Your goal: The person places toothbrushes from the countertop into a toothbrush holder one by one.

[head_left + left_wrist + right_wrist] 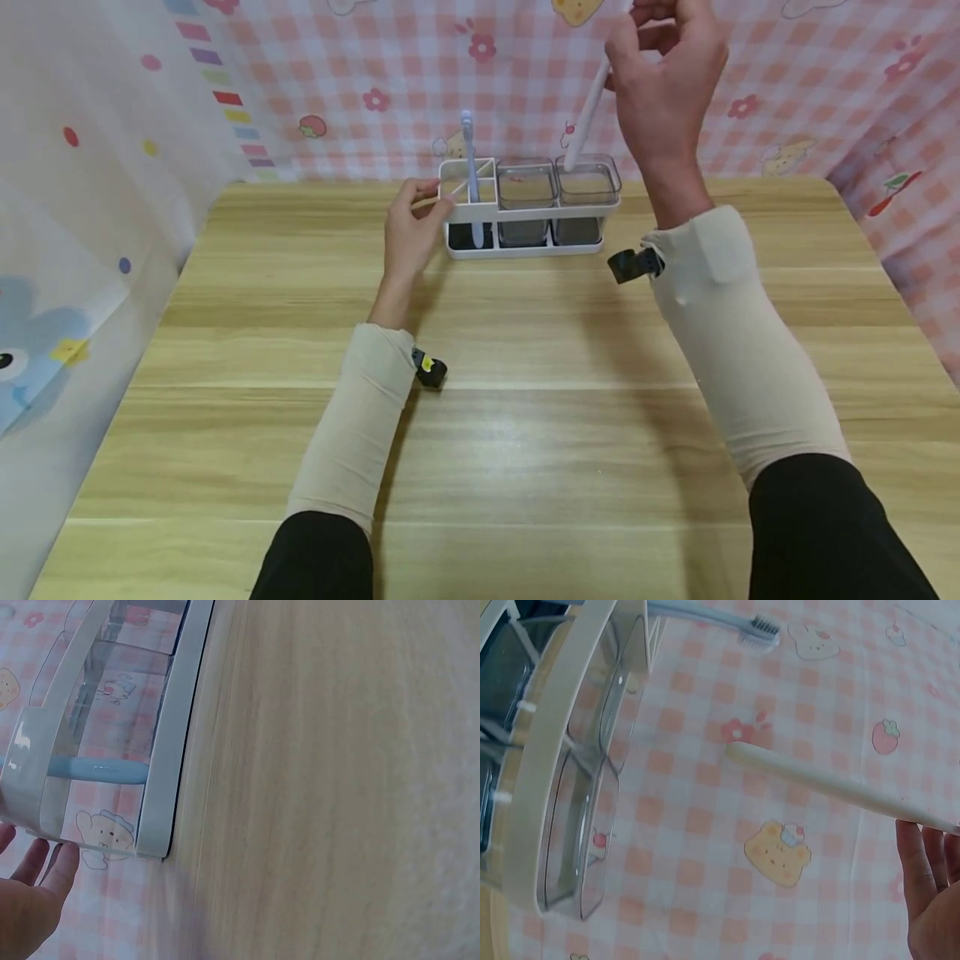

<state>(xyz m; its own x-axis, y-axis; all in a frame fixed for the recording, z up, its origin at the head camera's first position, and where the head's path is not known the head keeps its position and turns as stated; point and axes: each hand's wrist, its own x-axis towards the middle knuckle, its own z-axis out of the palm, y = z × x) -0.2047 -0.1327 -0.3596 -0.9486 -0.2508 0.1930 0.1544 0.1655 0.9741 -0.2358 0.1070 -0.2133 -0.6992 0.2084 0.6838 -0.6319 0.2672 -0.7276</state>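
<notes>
A white toothbrush holder (532, 213) stands at the back of the table. My left hand (411, 229) holds its left end, thumb at the front, fingertips (66, 859) at the end wall in the left wrist view. A blue toothbrush (472, 167) stands upright in the divided left section, bristles up. Two clear cups (527, 185) sit side by side in the sections to the right. Above the right cup, my right hand (667, 87) pinches a long white handle (817, 778) by its upper part. Its rounded lower end hangs tilted over that cup's opening; the top is cut off in the head view.
The light wooden table (510, 400) reaches toward me. A pink checked cloth (337, 75) hangs right behind the holder, and a white patterned cloth (90, 183) hangs at the left. Small black cameras (430, 369) are strapped to both wrists over beige sleeves.
</notes>
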